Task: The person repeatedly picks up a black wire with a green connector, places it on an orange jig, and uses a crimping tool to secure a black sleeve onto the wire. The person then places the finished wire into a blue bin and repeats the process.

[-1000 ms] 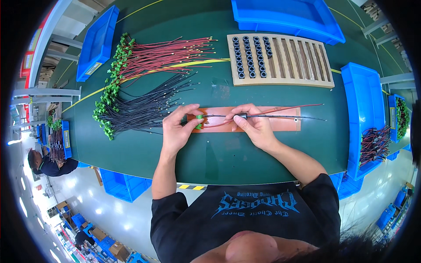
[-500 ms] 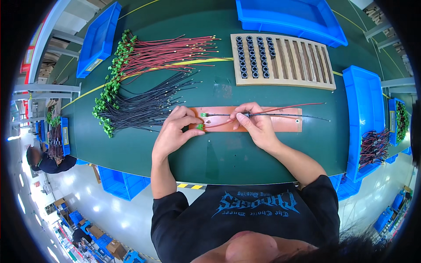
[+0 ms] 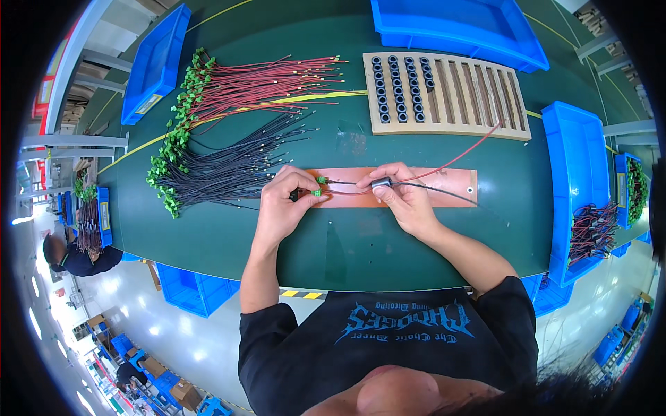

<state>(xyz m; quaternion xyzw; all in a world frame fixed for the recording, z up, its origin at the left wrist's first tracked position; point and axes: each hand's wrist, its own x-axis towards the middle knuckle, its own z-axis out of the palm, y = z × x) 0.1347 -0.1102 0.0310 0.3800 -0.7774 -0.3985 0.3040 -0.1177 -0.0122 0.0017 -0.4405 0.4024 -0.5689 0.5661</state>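
Left hand [image 3: 281, 201] narrows thumb and finger on a green connector [image 3: 316, 193] over the left end of an orange-brown board [image 3: 451, 199]. Mid-board, the right hand [image 3: 406, 200] pinches a black cylindrical sleeve [image 3: 381, 183]; a red wire [image 3: 458, 159] and black wire [image 3: 427, 186] extend right. Green tabletop [image 3: 388, 256] spans from board to near edge. Far lies a slotted wooden rack [image 3: 416, 129]; right, a blue bin [image 3: 558, 173].

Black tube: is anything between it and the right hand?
Nothing visible: the right hand pinches the black tube directly. The red wire and black wire run out beyond the tube's right end, not between the two.
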